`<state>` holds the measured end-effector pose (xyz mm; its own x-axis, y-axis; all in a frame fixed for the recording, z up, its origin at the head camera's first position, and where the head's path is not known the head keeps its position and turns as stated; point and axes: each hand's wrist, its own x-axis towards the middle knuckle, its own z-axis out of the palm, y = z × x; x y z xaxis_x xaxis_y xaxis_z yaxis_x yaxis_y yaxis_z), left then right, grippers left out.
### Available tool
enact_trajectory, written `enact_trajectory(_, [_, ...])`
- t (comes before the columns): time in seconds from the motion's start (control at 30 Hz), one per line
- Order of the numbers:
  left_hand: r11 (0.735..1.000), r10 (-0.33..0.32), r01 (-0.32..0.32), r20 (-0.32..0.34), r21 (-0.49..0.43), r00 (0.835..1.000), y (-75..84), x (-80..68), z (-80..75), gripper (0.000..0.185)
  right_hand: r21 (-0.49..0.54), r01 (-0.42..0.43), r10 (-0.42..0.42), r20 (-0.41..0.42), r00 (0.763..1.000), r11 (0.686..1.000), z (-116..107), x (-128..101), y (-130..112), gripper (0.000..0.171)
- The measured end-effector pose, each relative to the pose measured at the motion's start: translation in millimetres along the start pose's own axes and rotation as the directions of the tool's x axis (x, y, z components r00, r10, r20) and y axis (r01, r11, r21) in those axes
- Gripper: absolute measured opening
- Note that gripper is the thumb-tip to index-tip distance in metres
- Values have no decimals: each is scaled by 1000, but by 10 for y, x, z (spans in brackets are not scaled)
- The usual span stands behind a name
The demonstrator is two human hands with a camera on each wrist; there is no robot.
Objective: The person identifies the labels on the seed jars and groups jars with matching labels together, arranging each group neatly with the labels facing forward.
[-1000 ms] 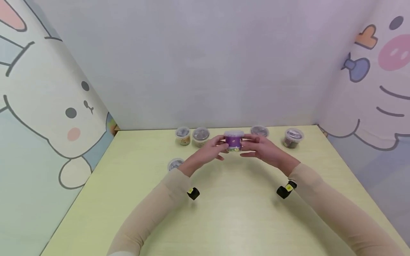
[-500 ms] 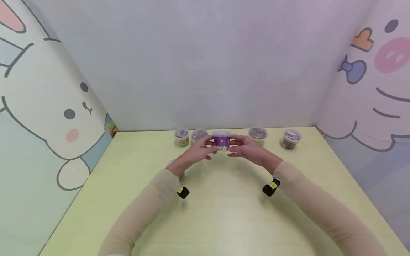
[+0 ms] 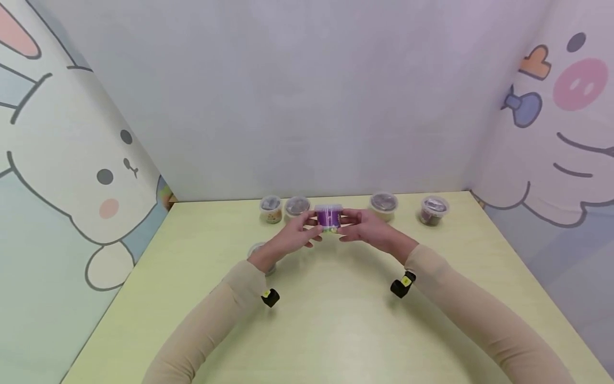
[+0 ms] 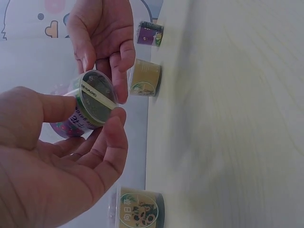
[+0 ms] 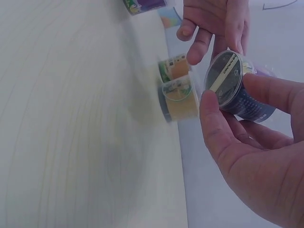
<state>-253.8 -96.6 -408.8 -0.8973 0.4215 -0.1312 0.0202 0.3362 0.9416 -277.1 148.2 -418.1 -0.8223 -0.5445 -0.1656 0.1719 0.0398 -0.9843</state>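
Observation:
Both hands hold a small purple plastic tub (image 3: 328,217) with a clear lid, raised above the back part of the table. My left hand (image 3: 293,234) grips its left side, thumb at the front and fingers behind. From the right, my right hand (image 3: 373,230) pinches the opposite side between thumb and fingers. In the left wrist view the tub's see-through base (image 4: 97,97) shows dark contents and a pale printed strip. A lidded tub (image 3: 297,206) stands just behind my left hand, and another tub (image 3: 383,205) is behind my right.
More lidded tubs stand on the pale yellow table (image 3: 331,320): one at the back left (image 3: 271,212), one at the back right (image 3: 434,211). A further tub (image 3: 270,265) is partly hidden by my left wrist. A grey-white wall (image 3: 307,106) closes off the back.
Both hands have carried the purple tub leftward together, mostly in the first half second. Their hold looks the same. The tubs on the table have not moved.

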Motion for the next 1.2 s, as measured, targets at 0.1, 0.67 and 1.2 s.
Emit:
enact_trajectory(0.1, [1000, 14, -14, 1, 0, 1000, -13, 10, 17, 58, 1, 4, -4, -9, 1000, 1000, -6, -17, 2, 70])
enact_trajectory(0.67, [1000, 24, -24, -2, -7, 1000, -108, -48, -39, 60, -45, 11, -11, 13, 1000, 999, 48, 25, 49, 71])
enact_trajectory(1.2, [999, 49, -49, 20, -9, 999, -80, -28, -45, 59, -52, 10, -10, 8, 1000, 999, 39, 0, -8, 70])
